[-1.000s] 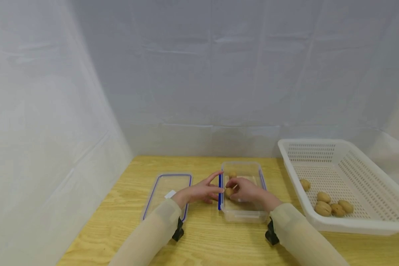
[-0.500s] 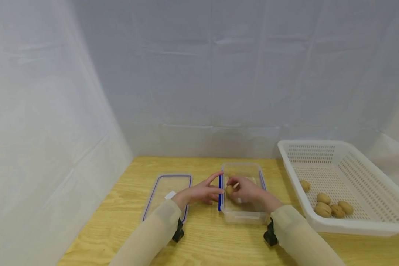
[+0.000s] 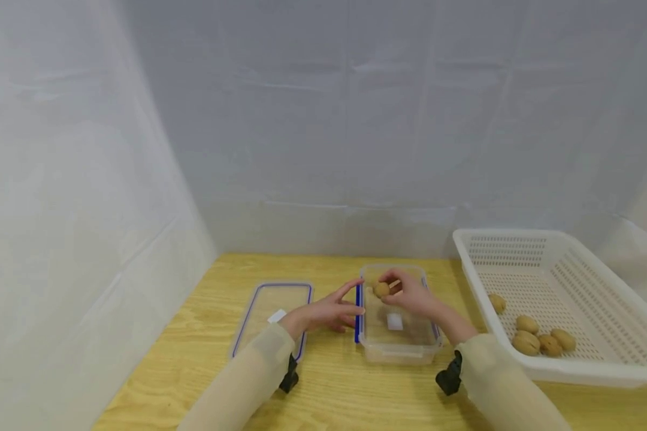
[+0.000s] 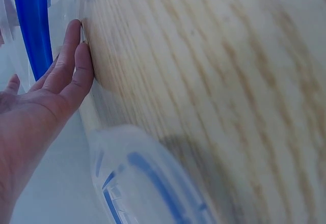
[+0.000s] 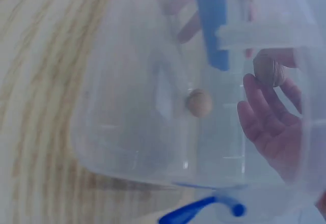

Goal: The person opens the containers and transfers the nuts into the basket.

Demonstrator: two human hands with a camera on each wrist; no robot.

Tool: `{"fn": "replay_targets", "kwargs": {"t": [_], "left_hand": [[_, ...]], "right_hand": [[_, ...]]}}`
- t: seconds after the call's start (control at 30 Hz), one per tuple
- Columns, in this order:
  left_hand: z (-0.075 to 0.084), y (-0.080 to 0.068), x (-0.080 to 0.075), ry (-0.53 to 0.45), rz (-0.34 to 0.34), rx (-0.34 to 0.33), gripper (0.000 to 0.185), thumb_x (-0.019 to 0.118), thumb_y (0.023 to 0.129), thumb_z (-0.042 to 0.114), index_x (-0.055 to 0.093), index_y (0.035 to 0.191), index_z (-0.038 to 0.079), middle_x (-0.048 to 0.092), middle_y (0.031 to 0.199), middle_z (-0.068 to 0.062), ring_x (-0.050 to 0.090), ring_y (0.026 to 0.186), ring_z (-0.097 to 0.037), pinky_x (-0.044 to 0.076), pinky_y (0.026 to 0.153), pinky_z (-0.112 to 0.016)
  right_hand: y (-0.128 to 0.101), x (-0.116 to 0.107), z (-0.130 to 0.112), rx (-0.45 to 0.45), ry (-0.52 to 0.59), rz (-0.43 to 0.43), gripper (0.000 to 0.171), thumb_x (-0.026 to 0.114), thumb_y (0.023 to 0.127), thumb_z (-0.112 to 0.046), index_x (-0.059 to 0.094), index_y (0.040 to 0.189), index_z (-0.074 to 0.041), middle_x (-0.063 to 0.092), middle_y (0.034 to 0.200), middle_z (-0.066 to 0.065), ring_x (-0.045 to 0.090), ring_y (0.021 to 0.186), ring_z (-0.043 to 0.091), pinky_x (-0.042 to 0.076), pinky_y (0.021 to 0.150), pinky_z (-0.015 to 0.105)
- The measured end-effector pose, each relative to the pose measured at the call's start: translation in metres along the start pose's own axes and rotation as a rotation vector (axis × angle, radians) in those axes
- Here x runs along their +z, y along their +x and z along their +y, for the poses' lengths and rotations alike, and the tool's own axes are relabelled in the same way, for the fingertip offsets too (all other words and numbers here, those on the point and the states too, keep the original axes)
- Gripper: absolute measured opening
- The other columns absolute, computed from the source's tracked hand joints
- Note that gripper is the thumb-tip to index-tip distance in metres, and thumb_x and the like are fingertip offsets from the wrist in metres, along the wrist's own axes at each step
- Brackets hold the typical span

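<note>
A clear plastic food box [image 3: 401, 353] with blue side clips stands on the wooden table. Over its far part, my right hand [image 3: 412, 296] pinches a walnut [image 3: 381, 290] between thumb and fingers. The right wrist view shows that same walnut [image 5: 269, 71] at the fingertips, seen through the box wall, and another walnut [image 5: 199, 103] inside the box. My left hand [image 3: 326, 312] has its fingers spread and fairly straight, the tips right at the box's left side by the blue clip [image 4: 33, 28]. Its thumb and forefinger reach toward the rim.
To the left lies a clear lid [image 3: 250, 326] with a blue seal and a white label [image 3: 276, 315]. A large white perforated basket [image 3: 474, 287] stands on the right, with several walnuts [image 3: 526, 343] near its front and left side. Pale sheeting encloses the table at back and sides.
My right hand has lifted and moved away from me and slightly right, with the walnut in its fingers. A white label in the box now shows. My left hand has stayed put.
</note>
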State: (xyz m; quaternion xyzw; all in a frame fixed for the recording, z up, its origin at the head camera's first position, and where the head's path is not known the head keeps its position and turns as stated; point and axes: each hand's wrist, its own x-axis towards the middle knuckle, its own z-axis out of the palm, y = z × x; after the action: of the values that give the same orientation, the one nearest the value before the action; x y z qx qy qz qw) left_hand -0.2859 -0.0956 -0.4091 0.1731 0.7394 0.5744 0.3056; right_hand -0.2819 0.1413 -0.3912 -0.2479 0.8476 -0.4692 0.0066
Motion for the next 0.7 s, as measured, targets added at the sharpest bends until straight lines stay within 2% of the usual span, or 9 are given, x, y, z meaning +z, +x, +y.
{"fn": "replay_targets", "kwargs": {"t": [0.2,0.37,0.5,0.7], "left_hand": [[0.0,0.0,0.0,0.001,-0.006,0.003,0.074,0.058,0.098,0.023,0.014,0.156,0.03,0.054,0.131,-0.019,0.064,0.1,-0.031,0.05,0.078,-0.041],[0.001,-0.001,-0.001,0.005,-0.006,-0.001,0.074,0.058,0.098,0.023,0.013,0.156,0.031,0.054,0.131,-0.019,0.063,0.102,-0.032,0.051,0.08,-0.042],[0.001,-0.001,-0.001,0.008,-0.007,-0.005,0.074,0.058,0.098,0.023,0.013,0.156,0.031,0.054,0.131,-0.019,0.063,0.102,-0.032,0.051,0.079,-0.041],[0.0,0.0,-0.001,0.011,-0.003,-0.003,0.073,0.058,0.099,0.023,0.013,0.156,0.031,0.054,0.131,-0.019,0.064,0.099,-0.029,0.05,0.076,-0.037]], "right_hand": [[-0.006,-0.013,-0.02,-0.015,0.053,0.037,0.036,0.067,0.087,0.003,0.053,0.119,0.011,0.056,0.114,0.023,0.059,0.098,0.037,0.053,0.076,0.038],[-0.012,-0.018,-0.034,-0.02,0.072,0.05,0.037,0.066,0.09,0.0,0.051,0.122,0.008,0.053,0.118,0.022,0.057,0.103,0.037,0.053,0.078,0.04],[-0.02,-0.023,-0.046,-0.038,0.093,0.083,0.036,0.065,0.09,0.001,0.05,0.122,0.008,0.052,0.119,0.023,0.057,0.103,0.038,0.052,0.08,0.039],[-0.034,-0.037,-0.059,-0.02,0.081,0.108,0.037,0.064,0.091,0.0,0.049,0.124,0.008,0.051,0.12,0.023,0.057,0.103,0.037,0.051,0.077,0.034]]}}
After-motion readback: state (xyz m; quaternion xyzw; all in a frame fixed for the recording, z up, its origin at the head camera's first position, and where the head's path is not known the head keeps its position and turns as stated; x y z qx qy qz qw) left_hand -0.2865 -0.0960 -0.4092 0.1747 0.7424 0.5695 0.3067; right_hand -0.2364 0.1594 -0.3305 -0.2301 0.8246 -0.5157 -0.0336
